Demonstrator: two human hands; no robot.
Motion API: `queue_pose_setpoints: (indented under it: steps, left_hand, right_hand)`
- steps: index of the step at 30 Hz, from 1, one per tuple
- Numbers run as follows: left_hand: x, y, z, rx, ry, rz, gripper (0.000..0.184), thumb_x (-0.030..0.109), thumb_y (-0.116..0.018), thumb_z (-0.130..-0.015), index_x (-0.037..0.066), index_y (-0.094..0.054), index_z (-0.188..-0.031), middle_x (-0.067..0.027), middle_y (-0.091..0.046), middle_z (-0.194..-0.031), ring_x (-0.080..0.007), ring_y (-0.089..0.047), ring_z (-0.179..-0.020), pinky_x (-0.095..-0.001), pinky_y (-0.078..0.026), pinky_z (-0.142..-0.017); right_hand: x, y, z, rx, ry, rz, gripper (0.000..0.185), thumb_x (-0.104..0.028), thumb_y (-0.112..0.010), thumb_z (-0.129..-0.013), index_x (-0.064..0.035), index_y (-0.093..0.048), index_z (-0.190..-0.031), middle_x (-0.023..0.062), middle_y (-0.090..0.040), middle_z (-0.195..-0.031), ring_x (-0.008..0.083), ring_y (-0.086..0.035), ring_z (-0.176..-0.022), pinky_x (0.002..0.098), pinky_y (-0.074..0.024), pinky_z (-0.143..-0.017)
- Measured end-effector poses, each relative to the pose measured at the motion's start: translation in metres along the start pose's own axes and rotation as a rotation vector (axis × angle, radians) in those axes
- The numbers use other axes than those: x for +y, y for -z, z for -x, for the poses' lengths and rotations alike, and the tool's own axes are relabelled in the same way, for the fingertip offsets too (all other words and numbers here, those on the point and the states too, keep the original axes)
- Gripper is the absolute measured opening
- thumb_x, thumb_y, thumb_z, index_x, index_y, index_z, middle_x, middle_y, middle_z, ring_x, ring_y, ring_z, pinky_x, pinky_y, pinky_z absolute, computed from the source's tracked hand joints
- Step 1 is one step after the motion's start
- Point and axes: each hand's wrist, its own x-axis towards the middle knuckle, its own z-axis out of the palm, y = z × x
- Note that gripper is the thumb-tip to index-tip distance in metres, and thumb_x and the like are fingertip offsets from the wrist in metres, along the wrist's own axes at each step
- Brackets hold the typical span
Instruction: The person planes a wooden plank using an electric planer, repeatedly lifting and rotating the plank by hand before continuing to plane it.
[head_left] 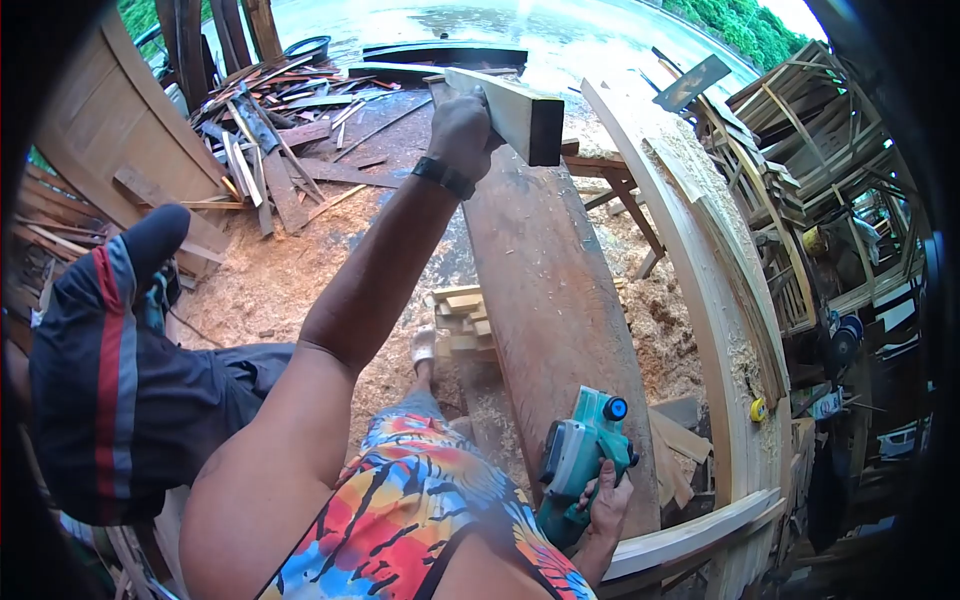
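My left hand (463, 137) is raised at the far end of my outstretched arm, with its fingers wrapped round a pale wooden board (512, 112) whose dark end faces me. A dark band circles that wrist. Below the board lies a long brown plank (545, 260) used as a bench top. My right hand (607, 502) grips the handle of a teal electric planer (583, 440) with a blue knob, low over the near end of the plank. The planer's underside is hidden, so I cannot tell whether it touches the plank.
A person in a dark shirt (80, 390) is close on my left. Short wood blocks (465, 318) are stacked beside the plank. Long boards with shavings (715, 330) run along the right, bearing a yellow tape measure (758, 410). Scrap wood (270, 130) is heaped at the back left.
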Motion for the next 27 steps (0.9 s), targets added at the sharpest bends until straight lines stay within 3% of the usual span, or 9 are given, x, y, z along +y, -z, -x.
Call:
queue_pose_setpoints:
  steps: [10,13,15,17,20,21,27]
  left_hand:
    - [0.011,-0.007,0.015,0.033,0.005,-0.016,0.035,0.004,-0.034,-0.102,-0.002,-0.061,-0.123,-0.0109,-0.067,-0.102,-0.0151,-0.061,-0.072,-0.0307,-0.055,-0.067]
    - [0.007,0.001,0.006,0.007,0.006,-0.003,0.030,0.008,-0.038,-0.103,-0.002,-0.062,-0.118,-0.0119,-0.067,-0.099,-0.0179,-0.065,-0.074,-0.0327,-0.058,-0.069]
    - [-0.012,0.027,-0.014,-0.159,-0.179,-0.225,0.026,0.010,-0.044,-0.103,-0.003,-0.062,-0.116,-0.0131,-0.068,-0.098,-0.0210,-0.068,-0.078,-0.0342,-0.060,-0.071]
    - [-0.011,0.040,-0.020,-0.202,-0.116,-0.104,0.023,0.012,-0.058,-0.100,-0.005,-0.063,-0.115,-0.0156,-0.068,-0.098,-0.0286,-0.072,-0.085,-0.0413,-0.064,-0.076]
    - [0.000,0.030,-0.002,-0.072,-0.007,-0.009,0.027,0.018,-0.046,-0.106,0.000,-0.065,-0.115,-0.0100,-0.069,-0.099,-0.0151,-0.067,-0.080,-0.0277,-0.054,-0.063]
    - [0.011,0.019,0.013,-0.052,0.000,0.021,0.029,0.018,-0.043,-0.107,-0.002,-0.063,-0.115,-0.0093,-0.069,-0.098,-0.0154,-0.065,-0.076,-0.0279,-0.052,-0.062]
    - [0.018,0.017,0.022,-0.061,0.002,0.048,0.032,0.017,-0.039,-0.108,-0.004,-0.059,-0.122,-0.0114,-0.067,-0.105,-0.0169,-0.065,-0.087,-0.0276,-0.053,-0.073]
  right_hand:
    - [-0.004,0.001,0.002,-0.001,-0.001,0.001,0.058,-0.056,-0.063,-0.096,-0.0018,-0.057,-0.115,0.0018,-0.050,-0.060,0.0124,-0.051,-0.044,0.0287,-0.0424,-0.040]
    - [-0.006,0.000,0.002,-0.004,-0.007,0.003,0.059,-0.057,-0.063,-0.096,-0.0017,-0.057,-0.115,0.0018,-0.050,-0.060,0.0125,-0.051,-0.044,0.0288,-0.0427,-0.040]
    - [-0.004,0.001,0.002,-0.003,-0.006,0.009,0.059,-0.057,-0.063,-0.096,-0.0016,-0.057,-0.115,0.0017,-0.050,-0.060,0.0125,-0.051,-0.044,0.0289,-0.0427,-0.040]
    - [-0.005,0.001,0.003,0.007,-0.012,0.019,0.060,-0.057,-0.063,-0.096,-0.0013,-0.057,-0.116,0.0017,-0.050,-0.061,0.0124,-0.051,-0.044,0.0288,-0.0427,-0.040]
    - [-0.006,0.000,0.004,0.015,-0.020,0.024,0.060,-0.057,-0.063,-0.096,-0.0010,-0.057,-0.116,0.0015,-0.050,-0.061,0.0122,-0.051,-0.045,0.0287,-0.0428,-0.040]
    - [-0.006,0.000,0.004,0.017,-0.022,0.026,0.060,-0.058,-0.063,-0.096,-0.0009,-0.056,-0.116,0.0015,-0.050,-0.061,0.0122,-0.051,-0.045,0.0287,-0.0428,-0.040]
    - [-0.005,0.001,0.004,0.003,-0.021,0.013,0.060,-0.058,-0.063,-0.096,-0.0018,-0.056,-0.116,0.0008,-0.049,-0.060,0.0120,-0.051,-0.044,0.0285,-0.0425,-0.040]
